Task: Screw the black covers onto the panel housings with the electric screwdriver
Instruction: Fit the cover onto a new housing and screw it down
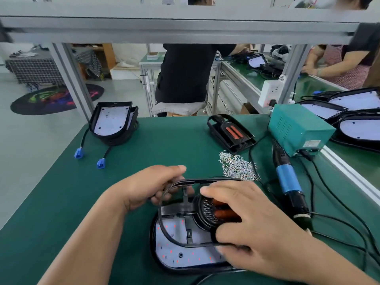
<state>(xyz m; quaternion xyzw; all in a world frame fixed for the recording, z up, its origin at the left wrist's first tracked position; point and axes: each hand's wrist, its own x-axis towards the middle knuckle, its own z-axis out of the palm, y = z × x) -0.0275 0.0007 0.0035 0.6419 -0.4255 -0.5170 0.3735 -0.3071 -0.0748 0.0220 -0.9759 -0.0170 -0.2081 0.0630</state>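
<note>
A: Surface first. What is lying under everything?

B: A dark green mat is covering the bench (123, 192). An aluminium frame (185, 23) is running across the far edge. Beyond it, two people are working at a second green bench at far right, and a round dark rug (57, 99) is lying on the grey floor at far left.

A: And the task piece?

B: A panel housing (178, 262) is lying flat on the mat at near centre, its white board facing up. The black cover (206, 212) is tilting over it, far edge raised. The left hand (148, 186) is pinching the cover's far left rim. The right hand (253, 229) is gripping its right side, fingers curling round the rim beside the grille.

A: Tools?

B: The electric screwdriver (287, 177), with its blue band, is lying on the mat to the right, apart from both hands. A pile of silver screws (238, 167) is sitting just beyond the cover. A teal power box (298, 130) is standing at far right.

A: Other stock?

B: A second cover (230, 132) is resting at far centre. A stack of housings (113, 124) is sitting at far left, trailing two blue connectors (78, 153). More housings (357, 126) are lying at the right edge.

A: Any writing?

B: The box is carrying a small label near its lower right corner, too small to read.
</note>
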